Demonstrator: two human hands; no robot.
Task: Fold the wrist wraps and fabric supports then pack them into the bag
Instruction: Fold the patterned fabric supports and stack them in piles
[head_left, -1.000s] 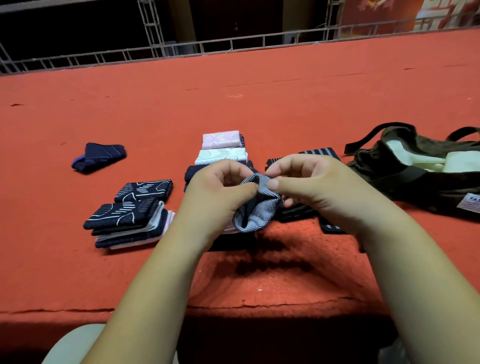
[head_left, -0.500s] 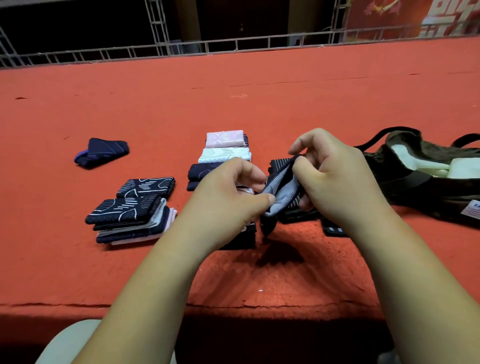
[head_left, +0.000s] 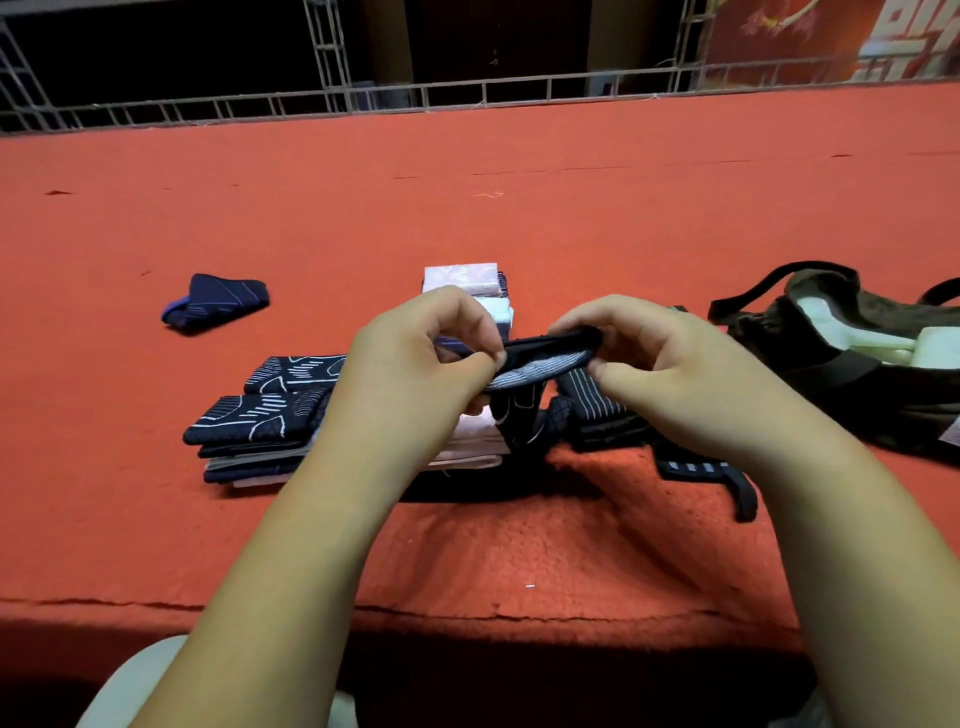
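Dark wrap (head_left: 545, 359), left hand (head_left: 415, 366), right hand (head_left: 675, 376) pinching

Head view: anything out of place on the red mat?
The navy wrap far left lies loosely bunched, apart from the folded stacks. A black strap sprawls unfolded at the front right.

Dark grey-striped wrap (head_left: 540, 364) aloft, horizontal, over folded navy and white stacks (head_left: 260, 418); open olive bag (head_left: 883, 405) rightward.
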